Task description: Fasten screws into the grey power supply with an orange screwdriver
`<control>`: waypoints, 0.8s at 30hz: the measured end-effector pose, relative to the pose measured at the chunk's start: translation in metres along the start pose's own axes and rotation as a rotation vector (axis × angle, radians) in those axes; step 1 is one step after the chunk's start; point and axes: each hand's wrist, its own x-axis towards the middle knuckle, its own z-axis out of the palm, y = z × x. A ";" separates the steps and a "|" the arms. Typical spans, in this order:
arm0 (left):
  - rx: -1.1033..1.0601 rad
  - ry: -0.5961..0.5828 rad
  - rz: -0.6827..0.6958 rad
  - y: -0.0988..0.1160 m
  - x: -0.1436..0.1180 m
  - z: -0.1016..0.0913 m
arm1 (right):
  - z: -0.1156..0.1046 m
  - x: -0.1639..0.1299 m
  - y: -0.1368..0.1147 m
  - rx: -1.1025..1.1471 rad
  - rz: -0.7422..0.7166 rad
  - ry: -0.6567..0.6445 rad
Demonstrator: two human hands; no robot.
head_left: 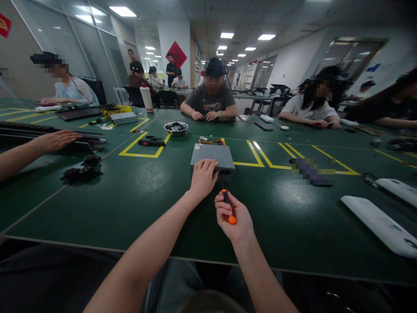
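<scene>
A grey computer power supply (pixel 213 153) lies on the green table in front of me, its coloured wires (pixel 211 141) bunched behind it. My left hand (pixel 204 176) holds the box at its near edge, fingers bent over the top and front. Gripped in my right hand (pixel 236 215) is a screwdriver (pixel 230 209) with an orange and black handle. Its thin shaft points up and away, toward the near face of the power supply. Whether the tip touches a screw is too small to tell.
A metal bowl (pixel 176 128) with dark pieces stands behind, left of the power supply. Black parts (pixel 81 171) lie at the left, near another person's arm (pixel 42 145). White devices (pixel 379 221) lie at the right. Yellow tape (pixel 140 155) marks the table. Several people sit around it.
</scene>
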 end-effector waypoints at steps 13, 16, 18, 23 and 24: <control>0.006 -0.008 0.010 0.002 0.000 -0.005 | -0.014 -0.020 -0.016 -0.082 -0.084 0.008; -0.001 -0.016 0.027 0.001 0.000 -0.005 | -0.015 -0.019 -0.023 -0.099 -0.086 0.008; -0.001 -0.018 0.034 0.001 -0.001 -0.005 | -0.015 -0.017 -0.024 -0.103 -0.075 0.004; 0.007 -0.017 0.037 0.000 -0.001 -0.005 | -0.015 -0.016 -0.025 -0.102 -0.089 -0.005; 0.008 -0.016 0.036 0.000 -0.001 -0.004 | -0.015 -0.016 -0.024 -0.103 -0.091 -0.003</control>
